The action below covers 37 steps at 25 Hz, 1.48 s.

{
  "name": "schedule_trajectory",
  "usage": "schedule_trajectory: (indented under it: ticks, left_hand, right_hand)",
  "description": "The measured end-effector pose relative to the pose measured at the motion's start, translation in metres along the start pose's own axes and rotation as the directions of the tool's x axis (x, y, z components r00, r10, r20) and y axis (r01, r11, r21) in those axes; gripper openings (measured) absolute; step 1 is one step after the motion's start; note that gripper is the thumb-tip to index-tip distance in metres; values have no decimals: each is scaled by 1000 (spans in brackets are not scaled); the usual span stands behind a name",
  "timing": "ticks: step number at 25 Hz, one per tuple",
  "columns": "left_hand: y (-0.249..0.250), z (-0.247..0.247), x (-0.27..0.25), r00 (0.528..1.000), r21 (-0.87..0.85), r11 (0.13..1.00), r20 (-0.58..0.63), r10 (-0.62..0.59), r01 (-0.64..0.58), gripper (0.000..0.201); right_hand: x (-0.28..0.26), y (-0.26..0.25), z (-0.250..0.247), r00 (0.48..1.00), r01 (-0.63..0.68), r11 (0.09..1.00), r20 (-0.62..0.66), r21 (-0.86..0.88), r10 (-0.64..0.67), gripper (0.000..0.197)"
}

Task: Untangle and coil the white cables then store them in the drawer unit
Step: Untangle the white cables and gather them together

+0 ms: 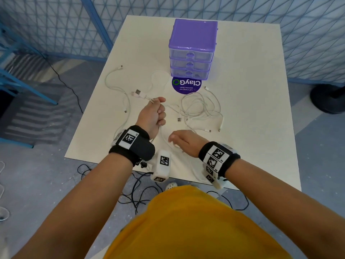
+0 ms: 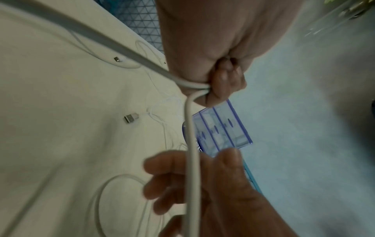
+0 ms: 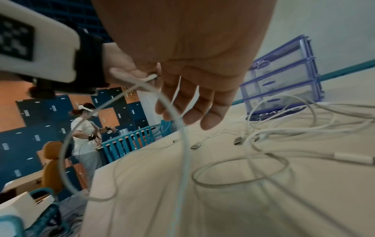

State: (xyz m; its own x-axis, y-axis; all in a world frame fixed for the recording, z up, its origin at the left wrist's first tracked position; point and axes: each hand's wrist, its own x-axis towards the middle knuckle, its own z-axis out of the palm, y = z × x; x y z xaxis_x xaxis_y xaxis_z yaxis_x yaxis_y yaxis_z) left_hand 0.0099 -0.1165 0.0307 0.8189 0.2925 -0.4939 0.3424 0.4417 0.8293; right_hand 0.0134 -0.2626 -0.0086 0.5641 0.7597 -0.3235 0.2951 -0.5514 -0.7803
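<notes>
Several white cables lie loose on the cream table (image 1: pixel 252 116): a tangle (image 1: pixel 201 107) to the right, long loops (image 1: pixel 115 85) to the left. My left hand (image 1: pixel 155 113) is a fist around one white cable (image 1: pixel 162 135), and its curled fingers (image 2: pixel 227 80) clamp the cable (image 2: pixel 190 144). That cable (image 3: pixel 185 144) runs down across the loosely spread fingers of my right hand (image 1: pixel 183 142), which does not grip it. The purple drawer unit (image 1: pixel 192 45) stands at the table's far side with its three clear drawers closed.
A round purple sticker (image 1: pixel 186 85) lies in front of the drawer unit. Two USB plugs (image 1: pixel 138 92) rest just beyond my left hand. Black wires (image 1: pixel 138 193) trail on the floor below the near table edge. Blue mesh panels (image 1: pixel 56 25) fence the area. Another person (image 3: pixel 85 128) stands far off.
</notes>
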Motion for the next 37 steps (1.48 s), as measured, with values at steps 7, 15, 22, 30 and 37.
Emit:
schedule_trajectory:
  ticks: [7,15,22,30,37]
  left_hand:
    - [5,-21,10,999,-143,989,-24,-41,37,25]
    - [4,-30,20,991,-55,992,-59,-117,114,30]
    - [4,-36,30,990,-63,991,-61,-124,120,28]
    - [-1,-29,30,999,31,999,-47,22,-21,26]
    - [-1,-6,22,993,-79,997,116,22,-13,32]
  right_hand:
    - [55,28,-30,996,-54,841,-86,-539,8,27]
    - [103,39,-35,984,-63,637,58,-768,167,35]
    - [108,46,-42,975,-84,707,88,-702,204,25]
    - [90,-2,-57,949,19,875,-267,-484,-169,29]
    - [77,-38,-48,899,21,999,-436,-44,-38,29]
